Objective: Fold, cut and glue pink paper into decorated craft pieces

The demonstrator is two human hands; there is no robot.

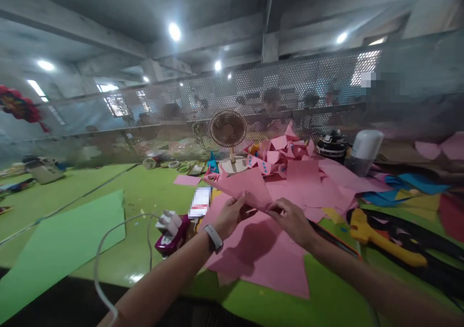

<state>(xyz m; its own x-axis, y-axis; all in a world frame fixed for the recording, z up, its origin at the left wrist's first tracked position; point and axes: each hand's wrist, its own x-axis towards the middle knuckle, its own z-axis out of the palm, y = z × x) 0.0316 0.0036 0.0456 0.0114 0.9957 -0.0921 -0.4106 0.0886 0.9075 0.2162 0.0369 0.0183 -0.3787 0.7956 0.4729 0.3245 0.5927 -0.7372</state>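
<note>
A sheet of pink paper (250,187) is held up between my two hands, tilted above the table. My left hand (235,216), with a watch band (213,237) on its wrist, pinches the sheet's lower left part. At the right end of its lower edge, my right hand (290,220) has thumb and fingers closed on the paper. Beneath both hands lie more pink sheets (268,269), overlapping and shadowed by the hands. Behind them rises a pile of folded pink paper pieces (284,150), some with blue dots.
A small fan (228,129) stands at the back before a perforated metal screen (308,85). Left are a purple power strip (174,237) with a white charger, a lit phone (200,202) and a green sheet (79,249). Yellow-and-black-handled tool (384,242) and white-capped container (366,150) are right.
</note>
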